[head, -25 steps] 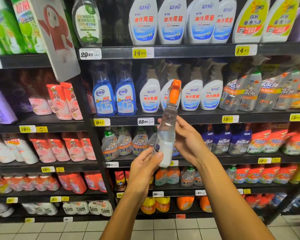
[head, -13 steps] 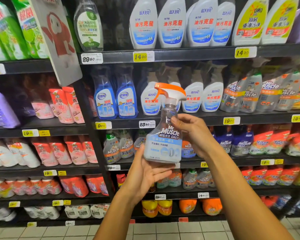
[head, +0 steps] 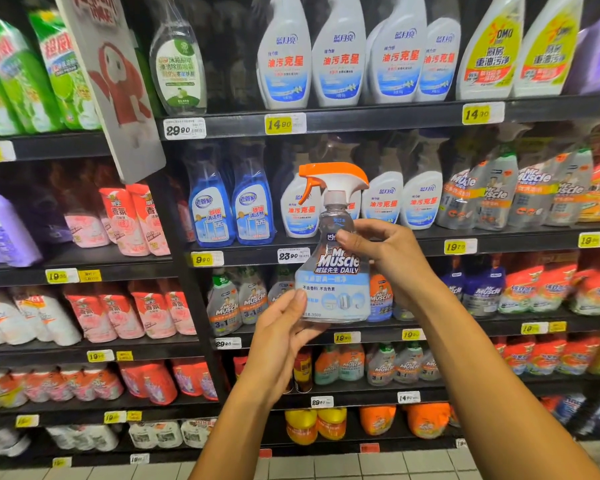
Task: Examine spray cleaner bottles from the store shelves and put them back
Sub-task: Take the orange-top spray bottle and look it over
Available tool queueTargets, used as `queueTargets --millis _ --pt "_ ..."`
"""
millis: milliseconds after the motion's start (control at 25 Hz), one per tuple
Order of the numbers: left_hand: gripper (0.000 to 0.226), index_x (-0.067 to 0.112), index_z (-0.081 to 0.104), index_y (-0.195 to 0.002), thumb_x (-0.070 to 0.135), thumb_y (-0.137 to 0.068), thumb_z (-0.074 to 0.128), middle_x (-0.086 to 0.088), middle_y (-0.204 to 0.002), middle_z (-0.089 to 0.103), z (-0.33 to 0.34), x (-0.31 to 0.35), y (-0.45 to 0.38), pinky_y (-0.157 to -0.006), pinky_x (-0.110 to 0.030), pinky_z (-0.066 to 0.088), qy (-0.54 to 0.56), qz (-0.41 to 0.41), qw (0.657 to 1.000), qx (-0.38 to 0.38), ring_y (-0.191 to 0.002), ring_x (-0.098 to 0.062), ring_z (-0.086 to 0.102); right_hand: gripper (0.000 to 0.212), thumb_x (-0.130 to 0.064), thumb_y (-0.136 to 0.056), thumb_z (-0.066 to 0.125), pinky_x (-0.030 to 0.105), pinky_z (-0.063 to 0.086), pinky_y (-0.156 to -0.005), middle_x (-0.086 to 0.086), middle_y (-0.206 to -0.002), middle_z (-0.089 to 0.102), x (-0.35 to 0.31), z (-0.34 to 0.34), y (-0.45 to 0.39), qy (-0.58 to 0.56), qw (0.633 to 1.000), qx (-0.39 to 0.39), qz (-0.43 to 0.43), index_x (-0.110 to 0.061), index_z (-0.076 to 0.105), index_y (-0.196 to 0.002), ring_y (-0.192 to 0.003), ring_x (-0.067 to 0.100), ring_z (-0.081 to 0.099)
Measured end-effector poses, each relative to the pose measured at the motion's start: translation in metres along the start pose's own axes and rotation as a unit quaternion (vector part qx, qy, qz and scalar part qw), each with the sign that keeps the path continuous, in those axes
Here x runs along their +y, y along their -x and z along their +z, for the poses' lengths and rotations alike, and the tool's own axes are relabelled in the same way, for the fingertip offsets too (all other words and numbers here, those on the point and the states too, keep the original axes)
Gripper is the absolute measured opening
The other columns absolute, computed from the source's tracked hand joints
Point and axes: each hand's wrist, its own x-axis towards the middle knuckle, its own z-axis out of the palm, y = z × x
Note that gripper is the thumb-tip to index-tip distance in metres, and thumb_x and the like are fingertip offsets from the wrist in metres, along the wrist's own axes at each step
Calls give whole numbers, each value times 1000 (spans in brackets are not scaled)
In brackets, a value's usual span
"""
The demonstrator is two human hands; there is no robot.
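A clear Mr Muscle spray bottle [head: 333, 271] with an orange and white trigger head is held upright in front of the shelves, its front label facing me. My left hand [head: 284, 337] cups its bottom left corner, thumb on the label's lower edge. My right hand [head: 385, 258] grips the bottle's right shoulder just below the neck, fingers curled round it. The trigger points left.
Black store shelves [head: 361, 119] carry rows of spray cleaners: white and blue bottles [head: 340, 57] above, blue glass cleaners [head: 232, 206] at left, more Mr Muscle bottles [head: 520, 192] at right. A hanging cardboard sign [head: 115, 84] juts out at upper left. Tiled floor [head: 326, 465] lies below.
The bottle has turned from edge-on to its front label facing me. It has stayed upright in both hands, my left hand shifting under its bottom corner.
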Motion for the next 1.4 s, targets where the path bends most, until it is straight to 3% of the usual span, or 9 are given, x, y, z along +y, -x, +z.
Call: queueTargets --millis 240,400,600,720,840,960,1120,1280,1400 --pt "35 10 67 -118 30 -91 56 -12 -119 70 -3 2 2 -86 -30 57 18 15 1000 7 -113 -25 66 24 -31 -73 81 23 56 -63 0 -94 77 -6 2 3 8 999 -36 0 -20 77 -94 -83 14 73" --pt "32 9 71 -110 27 -88 56 -16 -117 71 -5 5 1 -77 -33 59 120 -33 992 14 -107 -27 69 21 -39 -75 75 26 55 -68 -2 -90 76 -11 0 0 17 998 -58 21 -23 74 -89 -83 12 72" --pt "38 8 78 -102 32 -84 54 -16 -114 72 0 4 -2 -63 -35 61 263 -131 956 -9 -93 -26 73 34 -33 -92 58 37 57 -86 16 -117 71 -16 3 -4 -159 974 -137 83 -10 71 -115 -107 27 68" --pt "43 5 74 -110 34 -89 51 -21 -113 70 6 3 -4 -64 -38 62 277 -162 947 -35 -90 -32 73 38 -36 -88 61 40 56 -86 19 -120 69 -20 7 -5 -172 968 -164 78 -9 71 -113 -107 31 68" --pt "48 3 57 -132 36 -100 41 -25 -124 64 2 3 -7 -83 -43 59 193 -144 970 -33 -110 -40 64 38 -43 -73 76 35 55 -80 9 -99 75 -32 8 -8 -78 988 -123 55 -14 77 -97 -87 20 70" --pt "58 14 52 -137 49 -90 55 -16 -137 58 3 6 -4 -107 -48 44 162 -92 981 -58 -130 -33 53 27 -41 -72 83 28 51 -72 3 -86 77 -41 10 -12 46 998 -26 38 -17 77 -84 -73 12 71" --pt "54 20 64 -128 50 -83 65 -14 -135 61 14 6 1 -102 -46 48 173 -71 980 -70 -127 -31 56 33 -36 -78 81 15 51 -55 3 -80 77 -41 20 -11 83 996 21 11 -5 76 -89 -65 6 70" --pt "53 20 62 -130 52 -89 55 -18 -140 55 16 7 1 -93 -45 54 225 -102 966 -78 -129 -39 52 23 -29 -86 75 15 54 -55 0 -87 78 -42 21 -5 74 997 2 1 -11 77 -100 -67 4 71" --pt "65 15 59 -134 60 -87 52 -24 -142 51 17 8 0 -89 -43 56 259 -134 950 -113 -124 -51 51 7 -23 -87 75 17 54 -53 -6 -83 77 -43 21 -4 61 998 6 -6 -21 76 -93 -65 4 71"
